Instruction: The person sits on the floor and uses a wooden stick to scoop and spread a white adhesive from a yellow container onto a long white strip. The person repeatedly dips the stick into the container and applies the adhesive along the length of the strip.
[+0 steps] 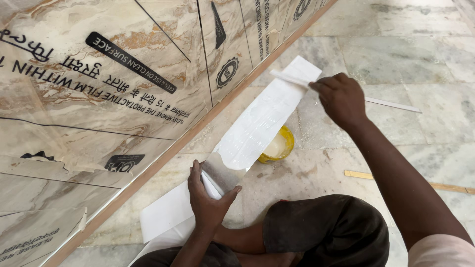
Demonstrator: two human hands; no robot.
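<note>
Long white strip (257,123) gripped at its near end by left hand (208,200), thin flat stick (297,79), perhaps a spreader, clenched in right hand (341,99), yellow tub (278,146) beneath on floor (420,59)

Setting: interior fit-out or carpentry work site, indoors. Work done seated on the floor (405,44), which is pale marble slabs with visible joints, dusty and stained. Large marble-patterned laminate panels (99,84) with protective film on, wood-edged, stand along the left. A yellow tub of whitish adhesive (279,147) sits on the floor. Thin wooden strips (410,182) lie loose nearby. No furniture in view.
</note>
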